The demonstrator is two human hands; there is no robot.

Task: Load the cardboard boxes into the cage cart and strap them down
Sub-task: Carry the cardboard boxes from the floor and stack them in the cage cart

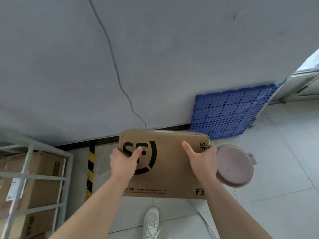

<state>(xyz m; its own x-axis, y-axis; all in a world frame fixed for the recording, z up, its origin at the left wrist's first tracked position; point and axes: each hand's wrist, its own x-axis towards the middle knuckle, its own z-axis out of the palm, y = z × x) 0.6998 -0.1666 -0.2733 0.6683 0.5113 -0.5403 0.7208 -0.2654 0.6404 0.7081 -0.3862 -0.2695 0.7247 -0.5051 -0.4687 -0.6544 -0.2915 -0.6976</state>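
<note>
A person grips a brown cardboard box point(165, 166) between two bare hands, seen from a head-worn camera looking down. The left hand point(123, 162) clasps the box's left edge, thumb laid across the black "SF" logo printed on the facing panel, the other fingers hidden behind the side. The right hand point(202, 161) clasps the right edge in the same way, thumb stretched over the panel toward the middle, fingers wrapped out of sight round the far side. The box sits between the two palms, in the centre of the scene, its facing panel turned up to the camera and its far edge close to the grey wall point(155, 57), which carries a long crack.

At the left stands the white cage cart point(43, 178), its bars framing cardboard boxes point(38, 187) already stacked inside; the held box is well apart from it, to the right. A strip of black-and-yellow hazard tape point(90, 169) runs along the floor between cart and box. A blue perforated pallet point(229, 111) leans against the wall at the far right. A round pink lid point(236, 166) lies on the pale tiled floor point(276, 187) just right of the right hand, partly hidden by it. A white sneaker point(151, 223) shows at the near edge, below the box.
</note>
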